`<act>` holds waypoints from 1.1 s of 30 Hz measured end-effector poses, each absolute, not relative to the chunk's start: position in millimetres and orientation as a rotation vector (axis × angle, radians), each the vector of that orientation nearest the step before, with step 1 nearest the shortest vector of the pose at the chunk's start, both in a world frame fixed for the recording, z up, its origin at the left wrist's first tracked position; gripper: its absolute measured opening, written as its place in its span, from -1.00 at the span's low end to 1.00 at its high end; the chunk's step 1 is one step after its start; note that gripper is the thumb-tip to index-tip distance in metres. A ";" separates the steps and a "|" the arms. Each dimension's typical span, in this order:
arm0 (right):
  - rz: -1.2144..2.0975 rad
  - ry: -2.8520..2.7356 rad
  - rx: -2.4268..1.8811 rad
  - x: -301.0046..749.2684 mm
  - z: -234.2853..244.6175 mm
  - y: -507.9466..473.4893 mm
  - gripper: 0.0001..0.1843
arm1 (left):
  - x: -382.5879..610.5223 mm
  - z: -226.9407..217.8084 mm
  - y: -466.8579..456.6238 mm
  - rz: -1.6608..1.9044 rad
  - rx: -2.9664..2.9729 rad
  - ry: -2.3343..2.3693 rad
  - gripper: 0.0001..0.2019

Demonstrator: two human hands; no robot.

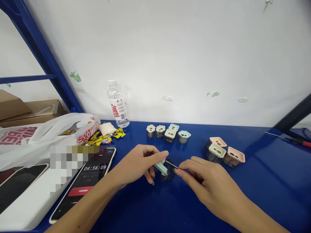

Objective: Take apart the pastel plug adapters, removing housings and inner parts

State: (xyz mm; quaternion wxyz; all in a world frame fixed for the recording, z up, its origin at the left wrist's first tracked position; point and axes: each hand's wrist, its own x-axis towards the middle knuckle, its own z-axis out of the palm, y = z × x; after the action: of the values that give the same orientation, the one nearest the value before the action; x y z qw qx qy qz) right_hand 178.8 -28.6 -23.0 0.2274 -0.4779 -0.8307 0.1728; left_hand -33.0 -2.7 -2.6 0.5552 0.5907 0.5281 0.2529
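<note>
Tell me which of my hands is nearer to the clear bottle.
Left. Your left hand is in front of the clear bottle and somewhat to its right; your right hand is farther right and closer to the camera.

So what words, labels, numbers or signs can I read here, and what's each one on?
"04:56:09": lit phone; its smaller text is too blurred.
Plastic bag: red lettering, crumpled, not surely readable.
Bottle: red label characters and a barcode, too blurred.
Yellow wrappers: print too small.
</note>
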 end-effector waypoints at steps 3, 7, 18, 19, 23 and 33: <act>0.468 -2.281 -1.325 178.6 -23.0 -28.0 -0.73 | -33.4 -2.5 -3.0 0.598 1.396 1.248 -0.63; 0.465 -2.268 -1.332 178.9 -22.3 -27.7 -0.72 | -33.3 -1.5 -3.1 0.593 1.413 1.249 -0.63; 0.435 -2.364 -1.330 179.7 -18.1 -28.3 -0.65 | -35.9 -0.8 -3.3 0.660 1.437 1.215 -0.63; 0.441 -2.365 -1.337 180.1 -17.3 -28.1 -0.65 | -36.2 -0.3 -3.4 0.681 1.436 1.204 -0.62; 0.526 -2.248 -1.321 182.8 -12.3 -28.1 -0.69 | -37.4 2.6 -3.8 0.768 1.406 1.213 -0.59; 0.577 -2.231 -1.057 177.4 -13.3 -31.5 -0.79 | -30.6 3.1 -6.2 0.889 1.286 1.079 -0.52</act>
State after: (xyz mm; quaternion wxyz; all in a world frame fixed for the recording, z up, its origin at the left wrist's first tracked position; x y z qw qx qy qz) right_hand 177.4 -31.5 -13.3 0.2983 -0.3979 -0.8399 0.2172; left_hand -30.6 -6.2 3.1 0.5818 0.5506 0.4620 0.3807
